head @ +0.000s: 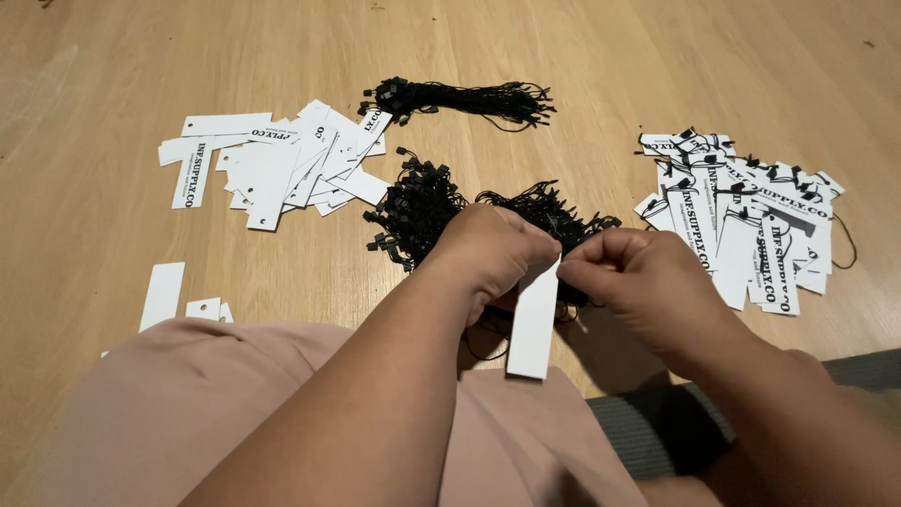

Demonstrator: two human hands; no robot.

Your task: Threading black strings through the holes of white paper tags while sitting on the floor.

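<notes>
White tag [533, 324] between left hand [493, 252] and right hand [638, 277].

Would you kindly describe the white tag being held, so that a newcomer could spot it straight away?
Start at the wooden floor and find the two hands meeting at the centre, in front of a heap of black strings. Between the left hand and right hand hangs one white tag. Unlike the piled tags either side, it is upright, blank-faced and held.

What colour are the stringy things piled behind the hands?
Black strings, seen in the head view.
</notes>
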